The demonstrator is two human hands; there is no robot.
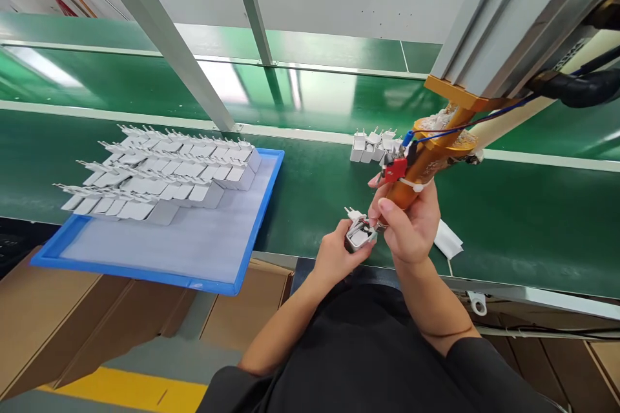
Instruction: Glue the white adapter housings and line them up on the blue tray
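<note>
My left hand [335,253] grips a white plug charger [359,237] near the bench's front edge. Its prongs point away from me, and its open side shows parts and thin wires inside. Wrapped round the lower end of an orange cylindrical tool [431,164] is my right hand [411,226]. The tool's tip sits at the charger's right side; my fingers partly hide it, so contact is unclear. A red switch [396,170] with blue wires is tied to the tool. Beyond my hands stands a small group of white plug chargers [371,147].
A blue-rimmed tray [259,226] at left carries rows of white chargers [165,174] and overhangs the green bench [523,219]. A large metal housing [513,32] with cables hangs at upper right. White paper [448,240] lies right of my hands. Cardboard boxes [247,303] stand below.
</note>
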